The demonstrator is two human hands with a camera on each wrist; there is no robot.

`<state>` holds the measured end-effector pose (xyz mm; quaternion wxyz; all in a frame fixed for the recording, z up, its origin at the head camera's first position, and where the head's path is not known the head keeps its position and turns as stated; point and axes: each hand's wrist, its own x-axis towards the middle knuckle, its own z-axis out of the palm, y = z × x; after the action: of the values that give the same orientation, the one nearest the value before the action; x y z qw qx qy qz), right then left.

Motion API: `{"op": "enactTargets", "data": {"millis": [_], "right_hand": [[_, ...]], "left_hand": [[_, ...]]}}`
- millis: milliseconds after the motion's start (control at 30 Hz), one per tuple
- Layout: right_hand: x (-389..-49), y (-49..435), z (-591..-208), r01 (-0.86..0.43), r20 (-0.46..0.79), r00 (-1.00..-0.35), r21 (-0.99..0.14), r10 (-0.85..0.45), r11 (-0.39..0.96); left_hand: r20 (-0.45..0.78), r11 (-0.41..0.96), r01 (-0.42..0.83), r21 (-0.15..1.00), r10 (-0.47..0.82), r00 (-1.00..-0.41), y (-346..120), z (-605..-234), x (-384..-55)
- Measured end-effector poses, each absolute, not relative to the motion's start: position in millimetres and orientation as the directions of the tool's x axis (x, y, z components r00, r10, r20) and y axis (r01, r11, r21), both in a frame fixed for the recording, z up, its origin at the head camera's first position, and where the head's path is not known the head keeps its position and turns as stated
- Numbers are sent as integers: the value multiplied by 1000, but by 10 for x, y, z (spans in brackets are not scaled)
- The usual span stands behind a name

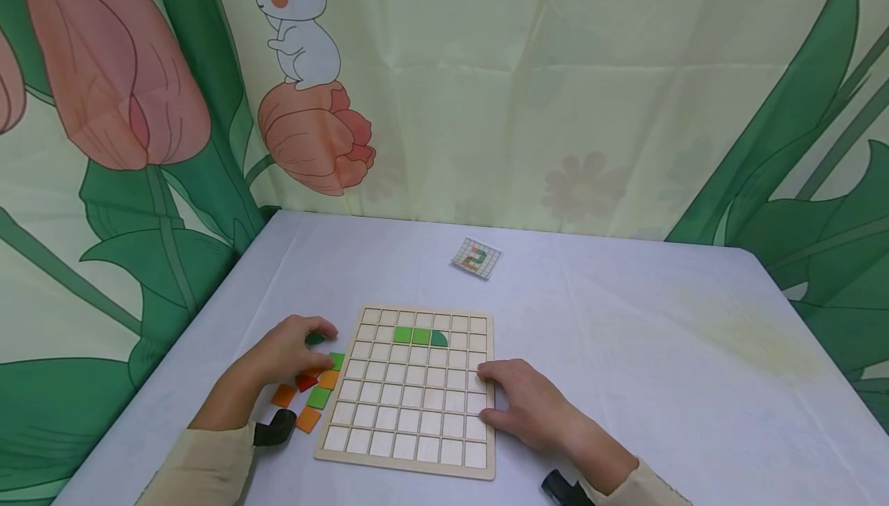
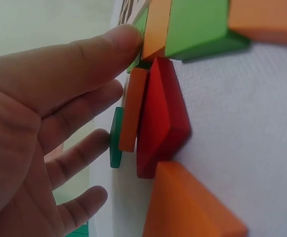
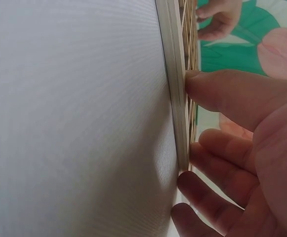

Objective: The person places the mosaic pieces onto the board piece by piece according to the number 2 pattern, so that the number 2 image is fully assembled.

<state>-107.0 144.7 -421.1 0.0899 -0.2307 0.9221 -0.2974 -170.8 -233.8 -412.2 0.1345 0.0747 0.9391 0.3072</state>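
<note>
A wooden grid board lies on the table. Two light green squares and a dark green rounded piece sit side by side in an upper row. Left of the board, my left hand reaches over loose pieces with fingers spread. Its thumb is by a light green square; a fingertip meets a dark green piece, though contact is unclear. An orange piece and a red piece lie beside these fingers. My right hand rests its thumb and fingertips on the board's right edge.
More loose pieces lie left of the board, among them an orange one, a light green one and another orange one. A small card with a coloured grid pattern lies beyond the board. Printed cloth hangs behind the table.
</note>
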Motion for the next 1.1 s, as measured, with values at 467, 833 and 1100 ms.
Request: {"op": "enactTargets", "data": {"millis": [467, 833, 1100], "right_hand": [[-1080, 1443, -4226, -372, -26, -880, -583, -474, 723], [-1072, 1445, -4219, -361, -41, -880, -592, -474, 720], [-1079, 1445, -4222, -368, -38, -878, -585, -478, 723]], "left_hand": [[-199, 811, 33, 584, 182, -963, -2342, -4197, -1742], [-156, 835, 103, 541, 220, -963, -2297, -4175, -1744], [-160, 858, 105, 504, 212, -964, -2260, -4147, -1726]]}}
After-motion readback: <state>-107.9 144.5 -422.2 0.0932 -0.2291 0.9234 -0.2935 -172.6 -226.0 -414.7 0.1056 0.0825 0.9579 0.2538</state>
